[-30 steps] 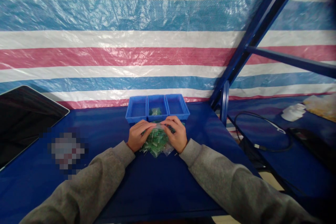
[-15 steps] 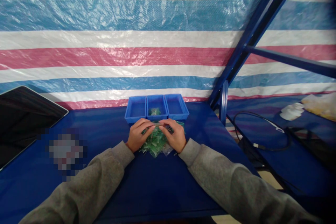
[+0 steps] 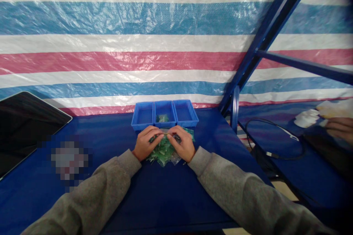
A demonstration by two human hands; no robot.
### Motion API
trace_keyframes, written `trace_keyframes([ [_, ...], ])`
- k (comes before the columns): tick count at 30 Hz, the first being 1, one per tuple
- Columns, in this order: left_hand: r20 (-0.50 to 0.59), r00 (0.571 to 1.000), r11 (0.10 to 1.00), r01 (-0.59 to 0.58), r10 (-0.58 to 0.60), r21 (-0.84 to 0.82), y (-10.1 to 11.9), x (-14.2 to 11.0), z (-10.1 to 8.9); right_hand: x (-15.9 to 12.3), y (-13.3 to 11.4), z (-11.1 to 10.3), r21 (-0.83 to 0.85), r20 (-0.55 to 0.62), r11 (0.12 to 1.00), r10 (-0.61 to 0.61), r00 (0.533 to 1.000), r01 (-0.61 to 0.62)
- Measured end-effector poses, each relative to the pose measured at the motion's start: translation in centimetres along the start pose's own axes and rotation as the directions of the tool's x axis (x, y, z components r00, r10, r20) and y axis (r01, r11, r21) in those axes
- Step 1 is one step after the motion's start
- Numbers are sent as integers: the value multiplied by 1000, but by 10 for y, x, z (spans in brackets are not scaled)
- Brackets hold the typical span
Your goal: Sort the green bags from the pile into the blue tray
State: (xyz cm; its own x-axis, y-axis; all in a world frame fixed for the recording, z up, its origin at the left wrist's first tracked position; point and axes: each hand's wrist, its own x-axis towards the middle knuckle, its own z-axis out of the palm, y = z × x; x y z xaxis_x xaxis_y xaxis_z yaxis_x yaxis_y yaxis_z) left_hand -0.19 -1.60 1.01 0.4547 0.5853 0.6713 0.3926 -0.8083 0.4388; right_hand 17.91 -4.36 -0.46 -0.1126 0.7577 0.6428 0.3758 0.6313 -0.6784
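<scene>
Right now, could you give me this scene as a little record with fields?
Left grip: pinching a small item, too small to identify
Right grip: pinching it from the other side
Pile: green pieces on the table, below both grips
Bins: three, blue, in a row beyond the pile
Left side: dark screen
Far right: another person's hand, blurred

No text, no labels (readable ones)
</scene>
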Motion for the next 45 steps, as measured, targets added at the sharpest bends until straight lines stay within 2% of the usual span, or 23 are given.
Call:
trace_keyframes([
  [9,0,1000,1000,-19,19,17,0,0,1,-1,0,1,-14,17,1000,-3,1000,3],
  [21,2,999,999,-36,36,6,-1,-2,1,-1,0,1,-10,-17,1000,-8,1000,8],
  [29,-15,1000,1000,2,-2,-8,-1,0,0,-1,3,0,78,-4,997,24,1000,-24],
  [36,-2,1000,1000,-17,17,-21,-1,-1,0,-3,3,1,16,-25,998,69,997,-68],
  [45,-16,1000,1000,-23,23,3,-2,-2,2,-2,-2,0,-35,-29,999,40,999,-41],
])
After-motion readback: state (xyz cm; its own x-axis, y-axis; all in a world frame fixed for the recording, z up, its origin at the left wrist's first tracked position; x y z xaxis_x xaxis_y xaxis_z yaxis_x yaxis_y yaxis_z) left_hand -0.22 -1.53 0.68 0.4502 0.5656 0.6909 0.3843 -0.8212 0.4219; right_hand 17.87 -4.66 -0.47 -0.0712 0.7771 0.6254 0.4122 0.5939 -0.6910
